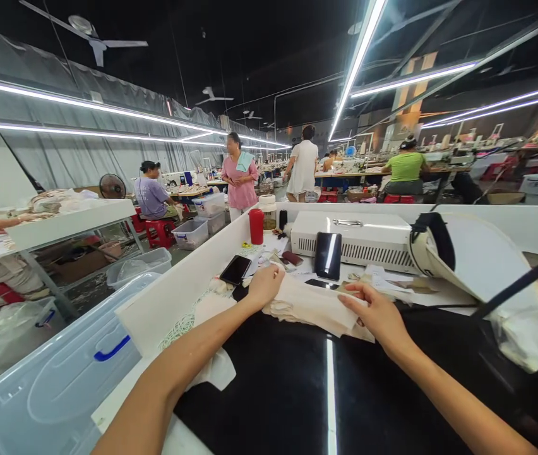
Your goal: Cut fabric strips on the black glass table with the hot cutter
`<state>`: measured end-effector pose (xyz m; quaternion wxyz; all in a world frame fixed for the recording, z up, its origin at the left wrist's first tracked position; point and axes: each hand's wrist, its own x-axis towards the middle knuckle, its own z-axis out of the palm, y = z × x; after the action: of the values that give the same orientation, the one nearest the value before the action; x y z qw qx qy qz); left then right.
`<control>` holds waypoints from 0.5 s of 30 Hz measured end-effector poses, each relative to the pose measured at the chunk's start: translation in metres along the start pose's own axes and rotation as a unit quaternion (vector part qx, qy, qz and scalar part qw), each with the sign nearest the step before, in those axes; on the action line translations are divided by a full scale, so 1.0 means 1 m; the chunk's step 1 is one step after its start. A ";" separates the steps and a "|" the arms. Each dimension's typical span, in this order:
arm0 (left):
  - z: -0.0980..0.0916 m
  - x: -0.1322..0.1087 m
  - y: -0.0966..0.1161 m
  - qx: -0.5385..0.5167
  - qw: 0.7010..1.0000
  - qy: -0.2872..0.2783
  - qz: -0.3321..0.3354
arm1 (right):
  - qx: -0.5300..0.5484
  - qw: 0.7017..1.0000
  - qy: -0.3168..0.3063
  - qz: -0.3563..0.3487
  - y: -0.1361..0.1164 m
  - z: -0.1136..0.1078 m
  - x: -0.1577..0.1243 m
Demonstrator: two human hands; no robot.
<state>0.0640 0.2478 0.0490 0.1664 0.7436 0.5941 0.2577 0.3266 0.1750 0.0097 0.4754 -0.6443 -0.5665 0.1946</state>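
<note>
A small stack of cream fabric pieces [314, 304] lies across the far part of the glossy black tabletop [288, 392], its layered edges showing towards me. My left hand [265, 287] is closed at the stack's left end, fingertips pinched on the cloth. At the right end, my right hand [380, 316] grips the fabric edge, with the forefinger along the top and the thumb partly hidden. More pale cloth [216, 370] lies under and beside my left forearm.
Behind the fabric are a phone [235, 270], a dark tablet-like device [328, 256], a red cup [256, 226] and a white vented machine [354, 237]. A black cable [525, 284] crosses at right. Lidded plastic bins [70, 373] stand left. Several people are farther off.
</note>
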 end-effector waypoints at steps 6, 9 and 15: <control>0.009 0.000 -0.004 -0.015 0.999 0.004 -0.043 | -0.090 0.994 0.014 -0.053 0.022 0.012 0.006; 0.009 0.000 -0.007 -0.036 0.997 0.001 -0.070 | -0.130 0.987 0.015 -0.094 0.026 0.016 0.000; 0.006 0.004 -0.015 -0.129 0.988 -0.007 -0.086 | -0.179 0.972 0.028 -0.152 0.012 0.018 -0.019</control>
<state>0.0564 0.2557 0.0371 0.2866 0.6643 0.6162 0.3112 0.3133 0.1654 -0.0142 0.3924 -0.6304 -0.6698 -0.0023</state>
